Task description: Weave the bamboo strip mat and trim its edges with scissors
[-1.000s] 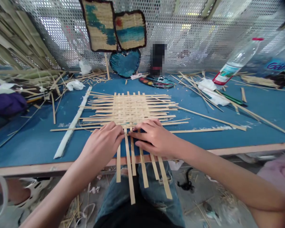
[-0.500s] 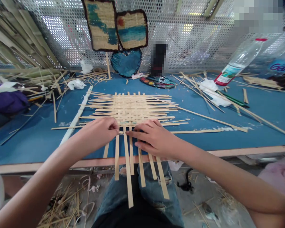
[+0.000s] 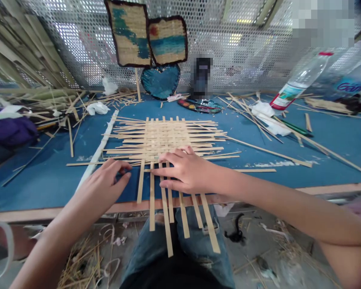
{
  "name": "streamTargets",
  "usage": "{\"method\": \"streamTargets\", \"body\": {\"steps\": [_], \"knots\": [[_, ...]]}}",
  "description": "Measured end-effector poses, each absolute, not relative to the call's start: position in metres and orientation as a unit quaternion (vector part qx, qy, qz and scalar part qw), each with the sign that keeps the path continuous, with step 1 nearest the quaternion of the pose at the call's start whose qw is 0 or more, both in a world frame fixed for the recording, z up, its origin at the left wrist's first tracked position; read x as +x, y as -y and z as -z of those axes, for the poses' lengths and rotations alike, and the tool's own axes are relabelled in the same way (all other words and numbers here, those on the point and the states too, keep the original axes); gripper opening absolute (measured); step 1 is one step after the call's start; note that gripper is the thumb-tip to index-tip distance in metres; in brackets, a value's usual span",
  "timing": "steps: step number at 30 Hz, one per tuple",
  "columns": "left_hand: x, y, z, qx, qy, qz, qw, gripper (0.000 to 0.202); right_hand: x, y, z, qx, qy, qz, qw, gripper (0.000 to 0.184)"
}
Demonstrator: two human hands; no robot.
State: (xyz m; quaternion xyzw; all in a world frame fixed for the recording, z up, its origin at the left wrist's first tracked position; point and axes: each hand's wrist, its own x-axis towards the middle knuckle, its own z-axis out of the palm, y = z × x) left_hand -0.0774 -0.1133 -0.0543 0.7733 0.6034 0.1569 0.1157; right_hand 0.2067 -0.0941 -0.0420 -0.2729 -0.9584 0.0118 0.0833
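On the table lies a woven mat of pale bamboo strips (image 3: 167,138), its loose ends sticking out on every side. Several long strips hang from it over the front edge, towards my lap. My right hand (image 3: 186,170) rests over these strips at the mat's near edge, fingers spread and touching them. Under that hand a loose crosswise strip (image 3: 255,170) runs out to the right; its left end shows just beyond my index finger. My left hand (image 3: 111,176) is left of the hanging strips, fingers loosely curled, thumb apart, with nothing in it.
A white-painted stick (image 3: 98,154) lies left of the mat. Behind stand a blue heart-shaped piece (image 3: 161,81) and painted woven panels (image 3: 168,39). A paint palette (image 3: 200,106), a plastic bottle (image 3: 299,82), crumpled tissue (image 3: 269,116) and scattered strips lie along the back and right.
My left hand has let go at the mat's near edge and drawn back left. My right hand has slid slightly left, and the loose crosswise strip has shifted left too.
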Motion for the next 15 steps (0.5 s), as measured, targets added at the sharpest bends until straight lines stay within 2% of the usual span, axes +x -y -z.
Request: {"method": "streamTargets", "body": {"steps": [5,11,15], "knots": [[-0.088,0.122,0.065,0.813,-0.53,-0.186,0.156,0.044,0.204,0.083,0.053,-0.257,0.959,-0.048,0.113,0.045],[-0.094,0.117,0.07,0.791,-0.513,-0.224,0.247,0.046,0.205,0.081,0.058,-0.266,0.942,-0.141,0.151,0.039],[-0.086,0.121,0.068,0.79,-0.529,-0.214,0.225,0.042,0.203,0.081,0.056,-0.273,0.94,-0.154,0.135,0.041]]}}
